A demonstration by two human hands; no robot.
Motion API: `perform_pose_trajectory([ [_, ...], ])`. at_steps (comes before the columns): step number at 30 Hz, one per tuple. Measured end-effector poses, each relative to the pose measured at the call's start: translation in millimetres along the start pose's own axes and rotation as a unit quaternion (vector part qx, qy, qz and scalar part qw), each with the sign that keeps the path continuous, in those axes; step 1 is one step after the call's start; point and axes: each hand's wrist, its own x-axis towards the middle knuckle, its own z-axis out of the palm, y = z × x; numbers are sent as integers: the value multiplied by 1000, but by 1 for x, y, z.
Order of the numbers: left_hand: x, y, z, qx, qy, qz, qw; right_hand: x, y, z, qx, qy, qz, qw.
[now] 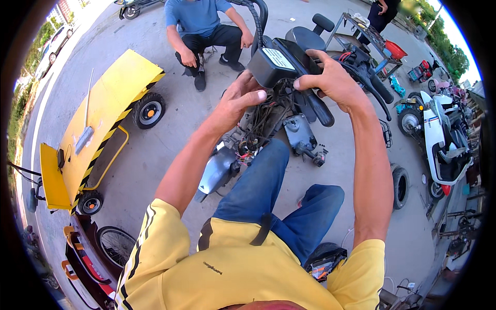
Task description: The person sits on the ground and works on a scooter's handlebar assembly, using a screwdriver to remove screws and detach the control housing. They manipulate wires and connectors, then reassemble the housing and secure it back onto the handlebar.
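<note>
A black box (269, 74) with a white label sits at the front of a partly stripped scooter. My left hand (238, 99) is against the box's left side; its fingers curl behind the box and are partly hidden, while the thumb lies near the lower edge. My right hand (333, 80) closes around the box's right end, thumb at the near corner, index finger over the dark top. Below the box hangs a tangle of dark wires (266, 111). Beside my right hand lies a black handlebar grip (321, 111). A silver-grey body panel (217, 168) is lower left.
Across from me sits a person in a blue shirt (199, 18). A yellow wheeled cart (98, 108) with a brush on it is at left. At right are a metal work table (356, 28), a white scooter (439, 134) and loose tires (400, 187).
</note>
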Motion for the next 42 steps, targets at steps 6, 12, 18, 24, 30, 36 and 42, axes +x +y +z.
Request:
perform_pose_trajectory([
  [6,27,-59,31,160,-15,-34,986,-4,-21,-2,-13,5,46,999],
  [12,42,-53,45,18,-22,1,1000,-2,-30,-2,-59,-5,46,997],
  [18,26,-57,28,22,41,-28,999,-2,-19,-5,-108,3,31,994],
  [24,-2,-65,29,50,62,-28,996,-26,-32,13,-240,35,-36,969],
  [30,-24,-73,39,188,11,6,982,-61,15,15,-130,47,-45,989],
  [36,-28,-78,43,213,38,81,973,-72,15,24,-116,72,-121,983],
  [42,-21,-55,37,209,48,2,977,-61,27,30,-53,138,-86,985],
])
